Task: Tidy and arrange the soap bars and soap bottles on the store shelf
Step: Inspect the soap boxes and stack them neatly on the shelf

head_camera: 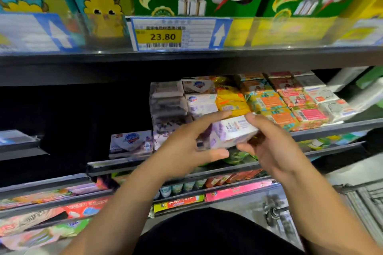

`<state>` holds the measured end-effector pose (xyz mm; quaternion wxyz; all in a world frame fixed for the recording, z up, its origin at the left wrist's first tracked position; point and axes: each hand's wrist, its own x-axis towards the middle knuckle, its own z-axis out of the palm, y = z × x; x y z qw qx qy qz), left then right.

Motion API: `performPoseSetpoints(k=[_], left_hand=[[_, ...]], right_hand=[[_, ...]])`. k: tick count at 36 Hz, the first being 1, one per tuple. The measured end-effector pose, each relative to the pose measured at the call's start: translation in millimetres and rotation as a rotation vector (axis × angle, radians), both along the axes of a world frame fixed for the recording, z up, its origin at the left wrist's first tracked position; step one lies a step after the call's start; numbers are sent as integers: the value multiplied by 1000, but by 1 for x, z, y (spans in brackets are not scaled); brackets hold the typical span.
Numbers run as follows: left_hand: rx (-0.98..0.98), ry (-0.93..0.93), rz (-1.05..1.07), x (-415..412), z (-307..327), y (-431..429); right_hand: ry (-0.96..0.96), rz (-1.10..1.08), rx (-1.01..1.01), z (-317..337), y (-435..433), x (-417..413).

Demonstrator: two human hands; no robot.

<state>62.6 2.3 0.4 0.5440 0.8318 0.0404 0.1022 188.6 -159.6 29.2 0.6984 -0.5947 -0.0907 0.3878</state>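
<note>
The left hand [186, 147] and right hand [273, 147] pinch a white soap box [234, 132] between thumbs and fingers, just before the shelf [331, 128]. Placing seems the step in hand. Next, it likely needs squaring with the white stack [202, 101] behind.

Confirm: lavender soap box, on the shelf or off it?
Off. The soap box is held between the left hand and right hand, in front of the stacks.

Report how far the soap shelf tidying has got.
Done, it seems: the yellow, orange and pink soap bars stand in neat stacked rows on the shelf's right side. In hand: left hand and right hand both hold a white and lilac soap box in front of those stacks, not yet placed. Left: a lone blue-logo box stands apart to the left, beside a dark gap.
</note>
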Motion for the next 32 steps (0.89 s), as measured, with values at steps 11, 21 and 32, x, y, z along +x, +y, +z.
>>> performPoseSetpoints(k=[11,21,32], left_hand=[[-685,-254,248,-3,10,6],[142,-180,24,-31,-11,29],[-232,-202,74,-53,-10,25]], right_hand=[[-117,112,43,3,8,-24],[-16,-61,133,-5,9,-49],[-137,31,168,-26,-3,-75]])
